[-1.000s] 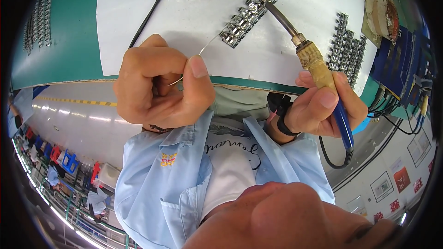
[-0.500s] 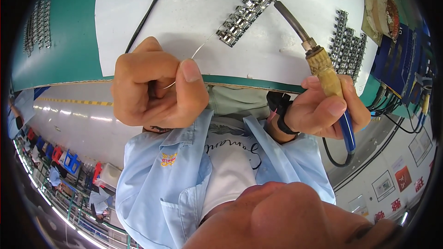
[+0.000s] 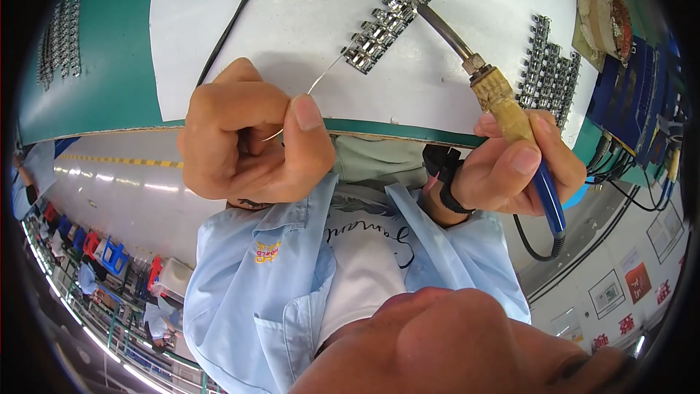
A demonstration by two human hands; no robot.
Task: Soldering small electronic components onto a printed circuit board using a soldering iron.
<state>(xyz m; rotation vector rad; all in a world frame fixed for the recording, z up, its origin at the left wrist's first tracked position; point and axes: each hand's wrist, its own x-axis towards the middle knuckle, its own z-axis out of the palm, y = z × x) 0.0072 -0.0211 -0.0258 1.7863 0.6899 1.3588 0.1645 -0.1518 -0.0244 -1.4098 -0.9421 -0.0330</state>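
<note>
Thumb and forefinger of the left hand (image 3: 257, 135) pinch a thin silvery wire (image 3: 326, 75) at the left of the frame's centre, the other fingers curled into the palm. Its free length runs up and right to the lower end of a strip of shiny metal parts (image 3: 385, 31); whether the two touch is too small to tell. The strip lies slanted at the top centre of the frame, on a white sheet (image 3: 182, 14) over a green tabletop (image 3: 109, 95).

Right of centre, the right hand (image 3: 519, 168) grasps a soldering iron (image 3: 508, 104) between thumb and fingers, the bent barrel pointing up and left. Compared with half a second ago, the iron sits farther left and its tip is lower along the strip, now near the middle of its right edge. The left hand and wire have shifted slightly right, while the strip stays in place.

More metal strips (image 3: 548, 76) lie at the upper right, others (image 3: 62, 42) at the upper left, and a black cable (image 3: 237, 20) crosses the sheet.
</note>
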